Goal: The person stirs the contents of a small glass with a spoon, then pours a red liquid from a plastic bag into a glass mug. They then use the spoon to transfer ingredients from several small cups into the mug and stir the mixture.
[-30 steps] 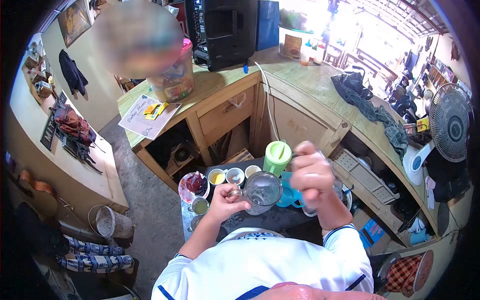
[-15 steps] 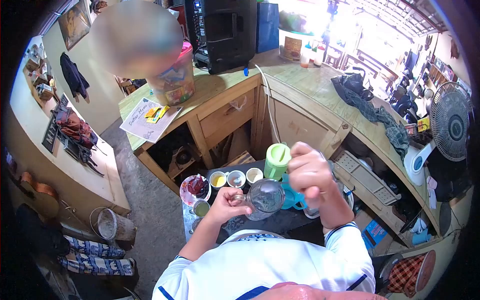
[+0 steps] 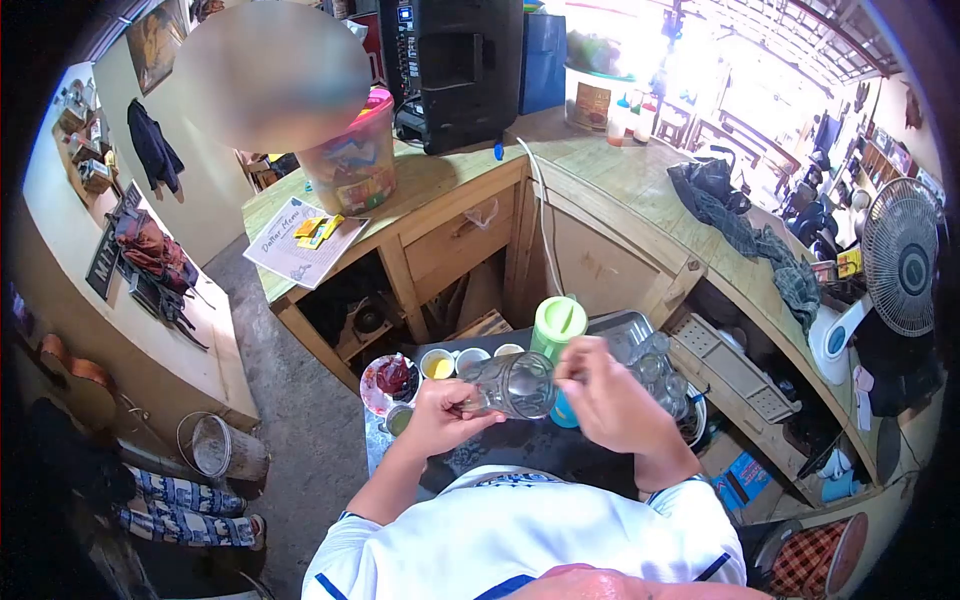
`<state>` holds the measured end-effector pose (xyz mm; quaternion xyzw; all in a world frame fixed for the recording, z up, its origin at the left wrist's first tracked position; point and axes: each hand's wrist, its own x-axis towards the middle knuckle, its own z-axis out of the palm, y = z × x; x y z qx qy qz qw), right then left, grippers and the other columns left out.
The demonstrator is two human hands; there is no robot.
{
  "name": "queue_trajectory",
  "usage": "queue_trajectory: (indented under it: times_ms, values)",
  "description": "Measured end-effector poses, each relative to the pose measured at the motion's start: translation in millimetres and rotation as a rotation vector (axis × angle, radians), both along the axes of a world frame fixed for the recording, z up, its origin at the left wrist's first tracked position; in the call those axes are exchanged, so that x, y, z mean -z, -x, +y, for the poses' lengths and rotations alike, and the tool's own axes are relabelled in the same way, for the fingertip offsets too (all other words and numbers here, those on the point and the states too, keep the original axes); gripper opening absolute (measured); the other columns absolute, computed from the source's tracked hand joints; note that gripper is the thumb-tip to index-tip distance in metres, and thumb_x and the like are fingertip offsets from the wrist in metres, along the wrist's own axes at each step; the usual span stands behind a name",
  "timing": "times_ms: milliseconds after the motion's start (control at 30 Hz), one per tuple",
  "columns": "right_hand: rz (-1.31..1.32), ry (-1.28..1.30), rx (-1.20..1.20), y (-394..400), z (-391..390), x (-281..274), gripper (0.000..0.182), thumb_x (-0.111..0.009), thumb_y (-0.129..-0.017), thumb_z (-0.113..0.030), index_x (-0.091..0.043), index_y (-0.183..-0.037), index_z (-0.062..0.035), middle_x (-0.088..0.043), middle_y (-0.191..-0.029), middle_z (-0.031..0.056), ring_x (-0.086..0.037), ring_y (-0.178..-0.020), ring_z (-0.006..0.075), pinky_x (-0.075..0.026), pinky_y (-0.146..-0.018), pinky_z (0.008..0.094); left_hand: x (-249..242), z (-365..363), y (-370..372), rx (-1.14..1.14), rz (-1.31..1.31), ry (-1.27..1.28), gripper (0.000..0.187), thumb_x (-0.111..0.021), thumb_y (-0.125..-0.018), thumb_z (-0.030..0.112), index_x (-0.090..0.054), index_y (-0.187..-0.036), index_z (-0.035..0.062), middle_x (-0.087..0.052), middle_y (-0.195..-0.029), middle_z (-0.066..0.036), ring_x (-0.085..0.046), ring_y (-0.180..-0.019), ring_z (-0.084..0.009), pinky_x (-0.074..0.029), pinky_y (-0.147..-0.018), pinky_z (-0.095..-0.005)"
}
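A clear glass mug (image 3: pixel 520 386) is tilted on its side above the dark table, its round end facing right. My left hand (image 3: pixel 447 412) is closed around its handle side. Just right of the mug, my right hand (image 3: pixel 612 400) has its fingers curled in close to the glass; what they hold, if anything, is hidden. A green lidded pitcher (image 3: pixel 558 325) stands behind the mug. Partly covered by my right hand is a blue vessel (image 3: pixel 565 412). Behind my left hand are a cup with yellow contents (image 3: pixel 437 364) and two other light cups (image 3: pixel 471 359).
A plate with dark red plastic (image 3: pixel 390 380) and a small glass (image 3: pixel 398 418) stand at the table's left. Several glasses (image 3: pixel 660 368) sit on a tray (image 3: pixel 622 325) at right. Wooden counters (image 3: pixel 455 215) surround the back; a fan (image 3: pixel 905 260) stands far right.
The glass mug has tipped over toward the right in my left hand. My right hand has come down and left, close to the mug, uncovering the tray of glasses.
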<state>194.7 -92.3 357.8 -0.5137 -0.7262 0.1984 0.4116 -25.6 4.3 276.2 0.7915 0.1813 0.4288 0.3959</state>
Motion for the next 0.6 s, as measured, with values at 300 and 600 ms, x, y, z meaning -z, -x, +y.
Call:
queue_trajectory:
  times_ms: [300, 600]
  values:
    - [0.187, 0.195, -0.075, -9, -16, -10, 0.032, -0.045, -0.085, 0.008, -0.044, -0.116, 0.0007, -0.063, -0.093, 0.0140, -0.064, -0.083, 0.0272, -0.049, -0.080, 0.0330, -5, 9, -2, -0.081, -0.121, -0.293, 0.043, -0.086, -0.062, 0.012, -0.045, -0.051, 0.0082, -0.044, -0.046, -0.003, -0.045, -0.041, -0.0175, -0.032, -0.043, -0.0279]
    - [0.457, 0.304, -0.250, -31, -12, 22, 0.042, -0.049, -0.093, -0.003, -0.049, -0.135, -0.0011, -0.068, -0.112, 0.0113, -0.049, -0.040, 0.0039, -0.038, -0.037, 0.0185, -13, 7, -7, -0.187, -0.077, -0.598, 0.037, -0.083, -0.063, 0.010, -0.047, -0.054, 0.0106, -0.048, -0.047, -0.002, -0.050, -0.042, -0.0183, -0.036, -0.045, -0.0283]
